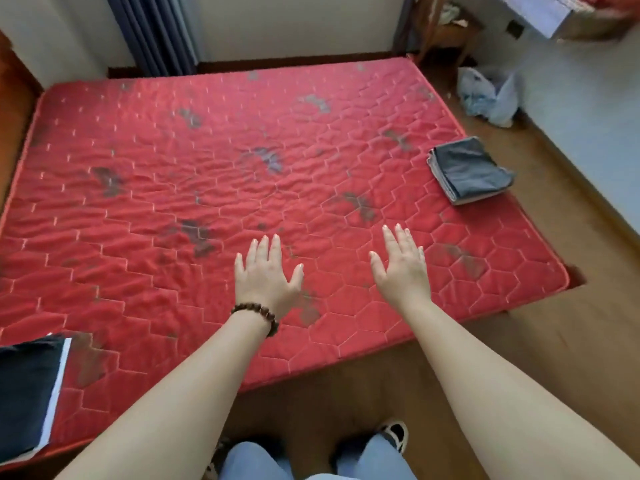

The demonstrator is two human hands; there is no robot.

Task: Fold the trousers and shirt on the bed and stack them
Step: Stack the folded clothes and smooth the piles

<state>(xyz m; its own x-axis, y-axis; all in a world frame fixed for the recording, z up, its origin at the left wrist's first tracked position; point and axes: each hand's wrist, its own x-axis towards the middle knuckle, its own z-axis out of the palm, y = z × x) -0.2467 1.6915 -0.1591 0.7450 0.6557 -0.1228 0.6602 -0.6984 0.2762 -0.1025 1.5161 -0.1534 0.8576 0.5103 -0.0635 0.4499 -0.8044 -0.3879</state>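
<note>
Both hands empty, fingers spread: left hand (265,271), right hand (401,263), over near bed (156,161). Grey folded stack (469,169) on right edge, overhanging, may slide off. Dark garment (29,389) near-left, well apart: stacking risks unfolding.

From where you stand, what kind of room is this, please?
Most likely a bedroom in a home: a large red quilted mattress fills the view, blue pleated curtains hang behind it, and a folded grey garment stack lies on its right edge.
</note>
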